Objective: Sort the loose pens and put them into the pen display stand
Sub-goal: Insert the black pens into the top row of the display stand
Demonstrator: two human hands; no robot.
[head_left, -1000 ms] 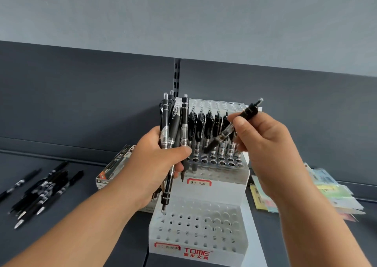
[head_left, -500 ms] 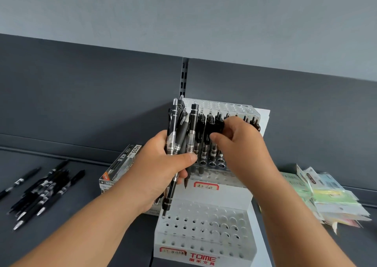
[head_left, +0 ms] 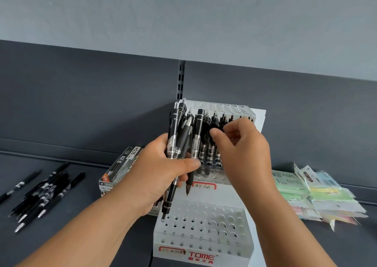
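A white tiered pen display stand (head_left: 204,236) marked TOME stands in the middle. Its upper tier (head_left: 234,109) holds a row of black pens (head_left: 210,152); the lower tier's holes are empty. My left hand (head_left: 163,172) grips a bundle of several black pens (head_left: 183,136) upright, just left of the standing row. My right hand (head_left: 242,144) is at the tops of the standing pens, with thumb and curled forefinger pinching the top of one black pen (head_left: 218,126) that sits in the stand.
Several loose black pens (head_left: 40,193) lie in a heap on the dark shelf at left. A pen box labelled HQ35 (head_left: 122,164) lies behind my left hand. Stacked pastel packets (head_left: 318,197) lie to the right. A dark back panel rises behind the stand.
My right hand brought a single pen down from above the stand into the upper row and now holds only its top. My left hand kept its bundle.
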